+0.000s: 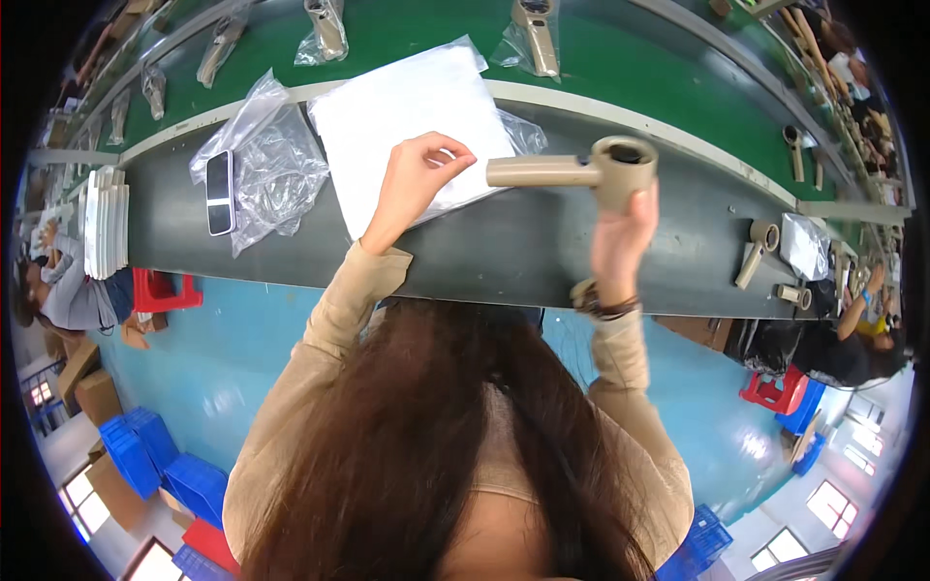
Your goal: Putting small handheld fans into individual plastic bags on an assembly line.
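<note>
A beige hair dryer [544, 172] is held level above the table, its round head to the right and its handle pointing left. My right hand [622, 232] is closed around the underside of the head, slightly blurred. Close to the free end of the handle is my left hand [418, 176], thumb and forefinger pinched together. Anything between those fingertips is too small to make out. Beneath the left hand lies a stack of white plastic bags [373, 116]. Crumpled clear bags [281, 179] lie left of it, with a phone [221, 192] on their edge.
Beyond a pale rail, a green conveyor belt [426, 44] carries several bagged hair dryers [538, 39]. White trays [105, 225] stand stacked at the table's left end. At the right end are loose dryer parts [754, 254] and a clear bag [804, 245]. People sit farther along both sides.
</note>
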### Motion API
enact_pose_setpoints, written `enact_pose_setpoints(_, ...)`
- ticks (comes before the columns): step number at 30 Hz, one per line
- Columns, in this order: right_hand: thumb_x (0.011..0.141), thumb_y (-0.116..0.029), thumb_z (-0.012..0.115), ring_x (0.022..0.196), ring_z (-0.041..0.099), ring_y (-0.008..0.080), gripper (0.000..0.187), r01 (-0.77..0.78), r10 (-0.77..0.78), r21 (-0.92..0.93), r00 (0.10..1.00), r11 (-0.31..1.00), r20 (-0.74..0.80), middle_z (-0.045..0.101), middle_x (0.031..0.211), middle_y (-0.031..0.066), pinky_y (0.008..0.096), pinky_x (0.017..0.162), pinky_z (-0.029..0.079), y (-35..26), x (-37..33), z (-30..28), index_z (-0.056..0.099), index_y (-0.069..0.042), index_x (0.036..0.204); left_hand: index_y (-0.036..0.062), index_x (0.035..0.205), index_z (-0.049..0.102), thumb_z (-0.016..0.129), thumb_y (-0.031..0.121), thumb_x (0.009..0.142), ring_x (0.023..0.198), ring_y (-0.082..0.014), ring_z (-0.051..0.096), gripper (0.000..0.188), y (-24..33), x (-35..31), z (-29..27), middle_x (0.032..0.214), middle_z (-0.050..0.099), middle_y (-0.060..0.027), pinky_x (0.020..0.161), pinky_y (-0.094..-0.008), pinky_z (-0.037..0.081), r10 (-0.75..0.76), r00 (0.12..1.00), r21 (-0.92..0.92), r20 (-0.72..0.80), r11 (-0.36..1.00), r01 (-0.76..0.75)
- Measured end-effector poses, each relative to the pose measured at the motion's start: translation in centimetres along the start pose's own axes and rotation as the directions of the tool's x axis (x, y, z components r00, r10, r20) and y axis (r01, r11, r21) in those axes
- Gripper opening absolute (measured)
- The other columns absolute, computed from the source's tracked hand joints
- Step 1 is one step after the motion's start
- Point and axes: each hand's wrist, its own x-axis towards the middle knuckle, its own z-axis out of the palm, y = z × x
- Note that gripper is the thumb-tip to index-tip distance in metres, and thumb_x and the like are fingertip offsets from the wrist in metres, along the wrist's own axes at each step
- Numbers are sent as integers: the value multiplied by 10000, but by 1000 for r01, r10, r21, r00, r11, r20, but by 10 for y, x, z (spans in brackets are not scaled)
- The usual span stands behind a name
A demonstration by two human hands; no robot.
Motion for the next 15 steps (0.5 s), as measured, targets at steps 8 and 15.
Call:
enact_pose_setpoints(8, 862, -110, 653, 1074, 507, 172, 412, 224, -236, -76, 922, 972, -306, 499, 1178, 79, 328, 947, 417, 80, -65, 39, 442, -22, 1203, -2, 938, 681, 696, 101, 857, 745, -52, 570, 132, -3, -3, 8, 836, 656, 0, 663, -199, 461, 16, 1000, -249, 14, 968, -12)
enact_pose_setpoints(15, 753, -37, 737, 1105, 492, 203, 582, 353, -376, -315, 927, 881, -14, 504, 1139, 92, 337, 945, 418, 66, -44, 78, 459, -16, 1264, -13, 927, 681, 679, 91, 872, 762, -63, 583, 117, 28, -7, 5, 871, 666, -17, 696, -214, 473, 28, 999, -477, -39, 878, -43)
